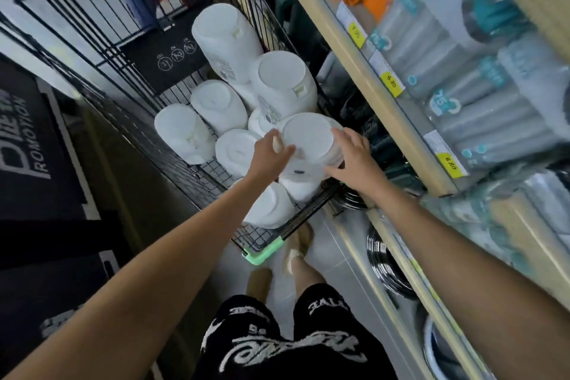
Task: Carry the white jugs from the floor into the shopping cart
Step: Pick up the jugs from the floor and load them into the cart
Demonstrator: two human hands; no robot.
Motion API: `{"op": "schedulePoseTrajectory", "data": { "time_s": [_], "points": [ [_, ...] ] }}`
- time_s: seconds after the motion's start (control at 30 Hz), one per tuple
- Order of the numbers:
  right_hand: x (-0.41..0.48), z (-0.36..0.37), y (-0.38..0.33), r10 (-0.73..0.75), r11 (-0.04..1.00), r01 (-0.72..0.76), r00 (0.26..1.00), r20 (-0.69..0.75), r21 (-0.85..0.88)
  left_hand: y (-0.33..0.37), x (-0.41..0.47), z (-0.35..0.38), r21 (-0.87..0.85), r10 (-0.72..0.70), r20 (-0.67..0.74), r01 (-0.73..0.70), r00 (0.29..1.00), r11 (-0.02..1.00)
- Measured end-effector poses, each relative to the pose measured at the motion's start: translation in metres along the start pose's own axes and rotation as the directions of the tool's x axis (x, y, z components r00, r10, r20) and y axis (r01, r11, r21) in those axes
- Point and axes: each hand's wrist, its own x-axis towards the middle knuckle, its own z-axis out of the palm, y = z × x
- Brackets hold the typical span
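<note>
I see the jug held between both hands over the near right part of the cart. It lies tilted, with its flat round bottom turned up to the camera. It rests on top of other jugs that are already in the cart.

My left hand grips the jug on its left side. The thumb lies across the edge of the bottom and the fingers curl behind the wall, so they are clamped on it. My right hand holds the right side. Its fingers are spread apart and curved round the wall, and the thumb is up near the rim of the bottom.

The other jugs in the cart are white too. Most lie on their sides or upside down and touch each other. Two bigger ones are stacked at the far right, and smaller ones are in the middle and at the near edge. One lies just under the jug in my hands.

The cart is of black wire with a green corner at the near end. It stands close beside a shelf on the right. The shelf carries packs of bottles and yellow price tags. On the left there is a dark mat with white letters. Below, the picture shows black shorts and the grey floor.
</note>
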Motion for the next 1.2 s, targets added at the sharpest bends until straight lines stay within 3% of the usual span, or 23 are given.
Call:
{"op": "schedulePoseTrajectory", "data": {
  "time_s": [0.13, 0.23, 0.4, 0.63, 0.77, 0.83, 0.9, 0.97, 1.07, 1.2],
  "points": [
    [-0.055, -0.007, -0.018, 0.088, 0.961, -0.064, 0.993, -0.079, 0.268, 0.004, -0.040, -0.003, 0.071, 0.170, 0.097, -0.178, 0.981, 0.982],
    [-0.109, -0.013, -0.024, 0.182, 0.921, -0.127, 0.976, -0.119, 0.368, 0.017, -0.072, 0.005, 0.102, 0.268, 0.202, -0.292, 0.942, 0.951],
    [-0.206, -0.017, -0.004, 0.377, 0.774, -0.194, 0.906, -0.193, 0.603, 0.050, -0.132, 0.047, 0.079, 0.368, 0.392, -0.430, 0.843, 0.900],
    [-0.380, -0.014, 0.057, 0.616, 0.580, -0.132, 0.717, -0.326, 0.804, 0.074, -0.247, 0.158, 0.139, 0.399, 0.633, -0.604, 0.663, 0.784],
    [-0.504, 0.001, 0.097, 0.727, 0.515, -0.111, 0.582, -0.365, 0.850, 0.066, -0.351, 0.238, 0.143, 0.390, 0.763, -0.723, 0.515, 0.675],
    [-0.569, 0.016, 0.118, 0.748, 0.489, -0.065, 0.545, -0.379, 0.870, 0.051, -0.407, 0.279, 0.117, 0.390, 0.796, -0.749, 0.463, 0.652],
    [-0.633, 0.028, 0.136, 0.793, 0.511, -0.117, 0.446, -0.415, 0.851, 0.030, -0.461, 0.323, 0.076, 0.388, 0.833, -0.777, 0.394, 0.624],
    [-0.697, 0.044, 0.158, 0.806, 0.526, -0.138, 0.397, -0.440, 0.839, 0.009, -0.514, 0.364, 0.045, 0.359, 0.874, -0.789, 0.329, 0.613],
    [-0.785, 0.070, 0.183, 0.868, 0.425, -0.100, 0.326, -0.374, 0.900, -0.026, -0.583, 0.417, 0.049, 0.294, 0.911, -0.781, 0.291, 0.623],
    [-0.883, 0.105, 0.208, 0.917, 0.371, -0.092, 0.196, -0.348, 0.924, -0.076, -0.652, 0.471, 0.065, 0.199, 0.956, -0.816, 0.216, 0.575]
  ]
}}
